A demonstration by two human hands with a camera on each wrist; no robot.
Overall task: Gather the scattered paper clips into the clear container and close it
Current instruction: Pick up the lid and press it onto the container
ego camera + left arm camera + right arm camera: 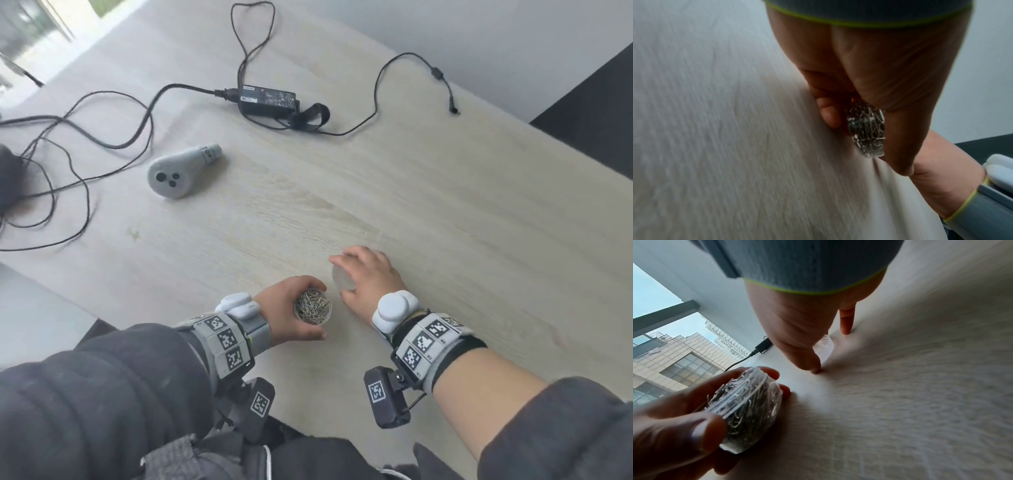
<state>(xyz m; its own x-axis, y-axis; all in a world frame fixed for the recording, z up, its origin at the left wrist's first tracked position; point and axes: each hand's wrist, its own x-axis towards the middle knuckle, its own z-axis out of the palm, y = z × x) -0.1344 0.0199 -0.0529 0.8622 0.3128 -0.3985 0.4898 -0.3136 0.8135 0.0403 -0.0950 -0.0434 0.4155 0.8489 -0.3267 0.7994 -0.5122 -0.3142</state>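
Observation:
A clear round container (310, 305) packed with silver paper clips (748, 402) sits in my left hand (320, 310), fingers and thumb curled round its wall, its mouth uncovered and facing up. In the left wrist view the container (867, 131) shows between thumb and fingers, low over the table. Just to its right the clear lid (337, 274) lies on the table. My right hand (342, 279) arches over the lid, thumb and fingers curled round its rim with their tips on the wood. The lid (824, 345) shows partly between them. No loose clips are visible on the table.
On the pale wooden table (445, 222) lie a black power adapter (267, 99) with long cables (68, 154) at the back and left, and a grey handheld controller (181, 171) left of centre. The table's near edge runs close to my wrists.

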